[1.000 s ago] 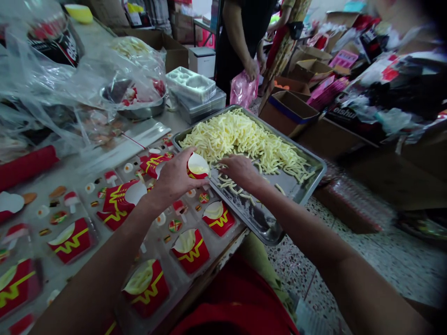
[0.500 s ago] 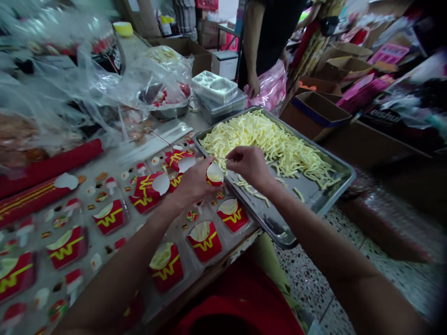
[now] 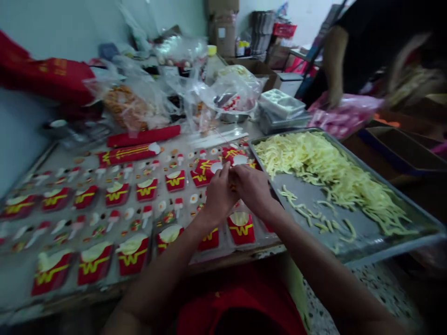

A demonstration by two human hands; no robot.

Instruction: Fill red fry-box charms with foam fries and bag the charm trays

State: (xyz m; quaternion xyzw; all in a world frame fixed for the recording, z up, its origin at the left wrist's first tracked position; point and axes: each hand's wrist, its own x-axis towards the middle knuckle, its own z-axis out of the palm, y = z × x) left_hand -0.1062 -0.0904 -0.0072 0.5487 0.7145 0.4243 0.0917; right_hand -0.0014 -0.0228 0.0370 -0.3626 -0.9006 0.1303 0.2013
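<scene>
My left hand (image 3: 220,190) is closed around a small red fries carton, mostly hidden by my fingers. My right hand (image 3: 254,185) meets it there, its fingers pinched together at the carton; what they hold is hidden. Just beyond the hands lie loose red cartons (image 3: 201,178) with white backs and yellow zigzag marks. To the right, a metal tray (image 3: 379,255) holds a heap of pale yellow toy-like fries (image 3: 314,156), with several loose pieces nearer me. Clear blister sheets with filled fries cartons (image 3: 240,233) cover the table at my left and front.
Stacks of nested red cartons (image 3: 134,154) lie at the back left. Behind them are plastic bags (image 3: 129,104), a metal bowl (image 3: 233,114) and white plastic trays (image 3: 282,103). Another person's arm (image 3: 334,65) reaches to a pink bag (image 3: 344,114) beyond the metal tray.
The view has swung left, showing more of the table. My right hand has moved from over the tray's edge to my left hand, and the two now meet at the carton.
</scene>
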